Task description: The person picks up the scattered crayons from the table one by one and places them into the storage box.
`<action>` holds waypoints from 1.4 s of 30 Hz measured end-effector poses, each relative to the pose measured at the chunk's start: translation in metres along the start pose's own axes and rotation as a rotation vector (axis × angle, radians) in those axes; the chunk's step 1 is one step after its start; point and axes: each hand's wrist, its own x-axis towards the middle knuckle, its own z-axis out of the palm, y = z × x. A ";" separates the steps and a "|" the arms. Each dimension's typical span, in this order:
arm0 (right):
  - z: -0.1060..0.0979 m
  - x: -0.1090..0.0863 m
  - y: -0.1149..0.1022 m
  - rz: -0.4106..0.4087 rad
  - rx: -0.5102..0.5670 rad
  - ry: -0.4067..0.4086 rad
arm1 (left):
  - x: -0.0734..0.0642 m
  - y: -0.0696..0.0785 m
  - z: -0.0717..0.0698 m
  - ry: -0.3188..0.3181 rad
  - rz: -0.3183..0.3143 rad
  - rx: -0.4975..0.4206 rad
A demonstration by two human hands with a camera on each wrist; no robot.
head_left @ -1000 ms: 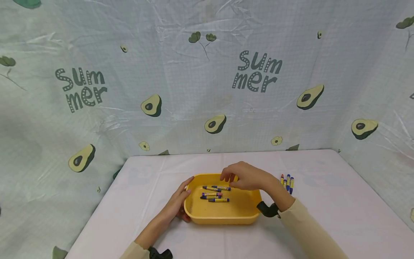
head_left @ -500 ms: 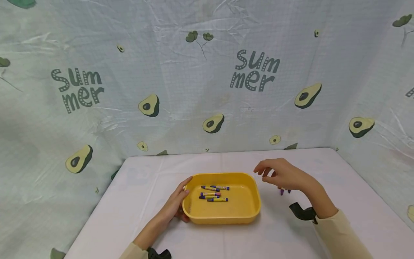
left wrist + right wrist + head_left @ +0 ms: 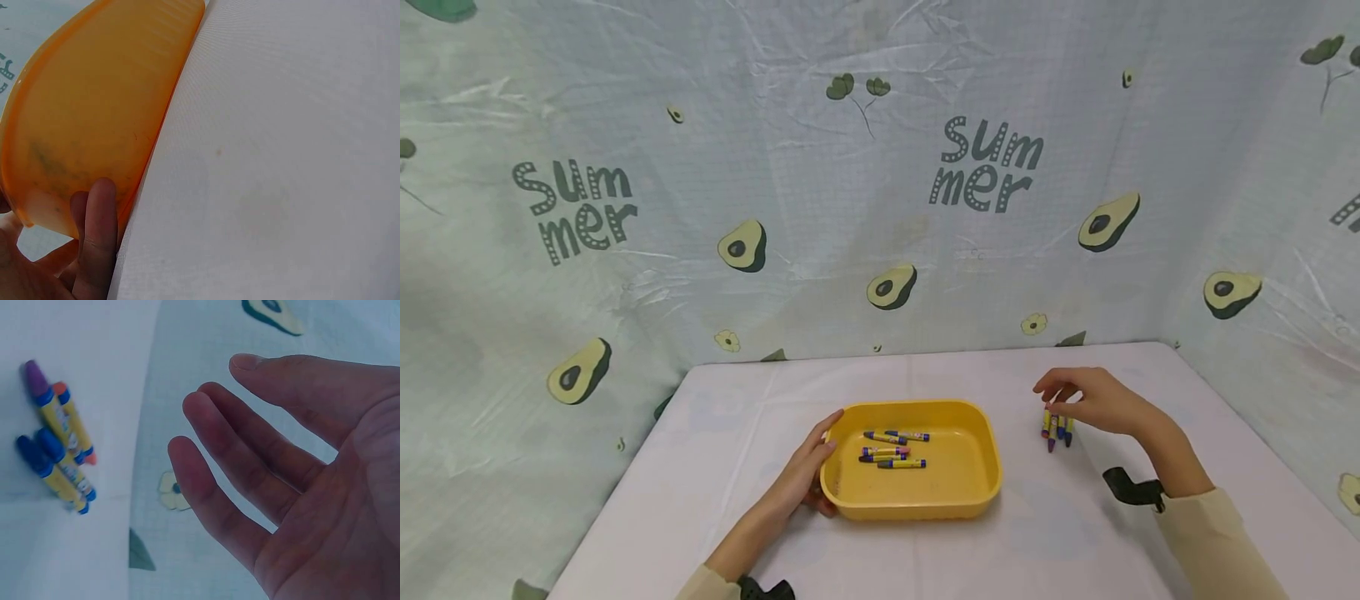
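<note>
My left hand (image 3: 808,467) grips the left side of a yellow plastic tray (image 3: 917,511), its thumb at the rim and fingers against the outer wall. From the left wrist, the tray's wall (image 3: 94,94) looks translucent, with my fingers (image 3: 100,219) pressed to it. Inside the tray lie several paper-wrapped crayons (image 3: 902,464), all in its left half. My right hand (image 3: 1101,400) hovers over a small group of crayons (image 3: 1060,427) on the table to the tray's right. In the right wrist view its fingers (image 3: 194,469) are loosely bent and hold nothing; a purple-tipped crayon (image 3: 53,412) lies beside an orange one.
A white cloth covers the table (image 3: 737,417). Behind it hangs a pale sheet (image 3: 820,183) printed with avocados and lettering, which also runs along both sides. A black strap mount (image 3: 1135,489) sits on each wrist.
My right hand has moved right, from above the tray to above the crayons on the table. My left hand has stayed on the tray, and the crayons inside lie as before.
</note>
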 end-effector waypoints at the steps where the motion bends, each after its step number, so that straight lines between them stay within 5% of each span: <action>1: 0.001 -0.001 0.003 0.007 0.004 -0.004 | 0.000 0.000 0.000 -0.001 -0.002 -0.002; 31: 0.027 0.002 0.056 0.306 -0.002 0.011 | 0.001 0.000 0.000 -0.007 0.001 0.001; 42: 0.019 -0.004 0.059 0.300 -0.045 -0.025 | -0.001 0.000 -0.002 -0.024 0.010 -0.017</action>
